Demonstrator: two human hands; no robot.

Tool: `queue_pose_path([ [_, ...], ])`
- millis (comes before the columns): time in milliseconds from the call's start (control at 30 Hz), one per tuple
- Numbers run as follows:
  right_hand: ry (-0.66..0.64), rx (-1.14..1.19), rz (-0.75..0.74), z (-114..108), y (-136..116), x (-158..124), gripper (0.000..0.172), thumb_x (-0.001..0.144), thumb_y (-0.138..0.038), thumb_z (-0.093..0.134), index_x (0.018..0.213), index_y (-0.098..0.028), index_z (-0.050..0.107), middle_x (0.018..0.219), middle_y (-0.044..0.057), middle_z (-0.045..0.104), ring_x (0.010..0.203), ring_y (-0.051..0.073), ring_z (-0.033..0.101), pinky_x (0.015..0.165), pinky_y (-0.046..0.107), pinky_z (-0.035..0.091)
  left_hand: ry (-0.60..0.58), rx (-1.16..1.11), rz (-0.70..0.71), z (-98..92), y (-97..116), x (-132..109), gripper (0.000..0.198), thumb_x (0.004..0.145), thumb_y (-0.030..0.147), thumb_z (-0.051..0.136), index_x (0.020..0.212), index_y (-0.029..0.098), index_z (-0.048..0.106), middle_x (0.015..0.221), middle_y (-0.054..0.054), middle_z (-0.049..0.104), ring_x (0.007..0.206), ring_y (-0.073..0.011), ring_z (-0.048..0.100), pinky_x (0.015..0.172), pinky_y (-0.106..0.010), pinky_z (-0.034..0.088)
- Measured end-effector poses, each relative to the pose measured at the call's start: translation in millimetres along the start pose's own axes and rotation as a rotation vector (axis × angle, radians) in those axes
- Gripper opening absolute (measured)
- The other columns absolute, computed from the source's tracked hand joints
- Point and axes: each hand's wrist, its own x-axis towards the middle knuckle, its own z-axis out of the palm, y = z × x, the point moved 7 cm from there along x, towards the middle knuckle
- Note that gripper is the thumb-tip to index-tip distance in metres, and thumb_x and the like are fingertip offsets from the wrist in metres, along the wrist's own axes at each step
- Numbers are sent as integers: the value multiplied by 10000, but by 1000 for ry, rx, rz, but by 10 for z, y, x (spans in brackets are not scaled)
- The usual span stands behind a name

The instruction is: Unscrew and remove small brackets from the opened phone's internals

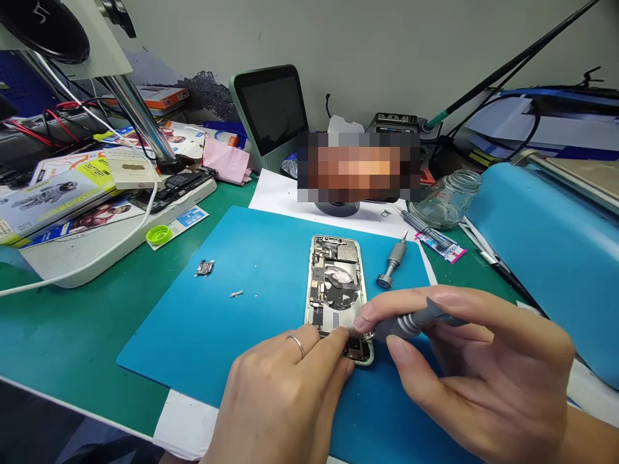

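We see the opened phone (336, 290) lying flat on the blue mat (251, 303), its long side pointing away from us; the mat has lots of bare room on the left, where only a small part (204, 267) and a tiny metal bit (236, 294) lie well apart from the phone; on the right a spare screwdriver (393, 263) lies just beside the phone, so that side is tight; past the mat's far right corner a glass jar (447, 196) stands on the green table (58, 348); a green cap (158, 234) sits near the mat's far left corner.

The phone's near end is right under both hands. Our right hand (483, 367) comes in from the right, palm turned toward us; thumb and fingers are closed around a grey screwdriver (411, 322), which lies almost flat with its tip over the phone's near end. Our left hand (285, 399) comes up from the bottom, back of the hand up, a ring (296, 343) on one finger; its fingers are loosely curled and hold nothing; one fingertip presses down on the phone's near end, close to the screwdriver tip.
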Motion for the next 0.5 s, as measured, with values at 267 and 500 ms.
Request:
queue_pose_path([
  [267,14,-14,-50,-35,-27,65,809,733,118,712,1403,-325,615,1031,46,805,882,258,809,743,396,728,8,0,-20,8,-9,3,261,1010,191,547,1235,284,643,872,21,719,701,-163,699,576,-272,511],
  [500,75,-44,-57,-89,-69,79,836,686,122,675,1380,-345,659,1017,23,818,795,248,815,644,373,728,10,-29,-27,-26,21,14,233,1008,183,564,1201,273,661,932,16,746,728,-178,704,589,-290,500],
])
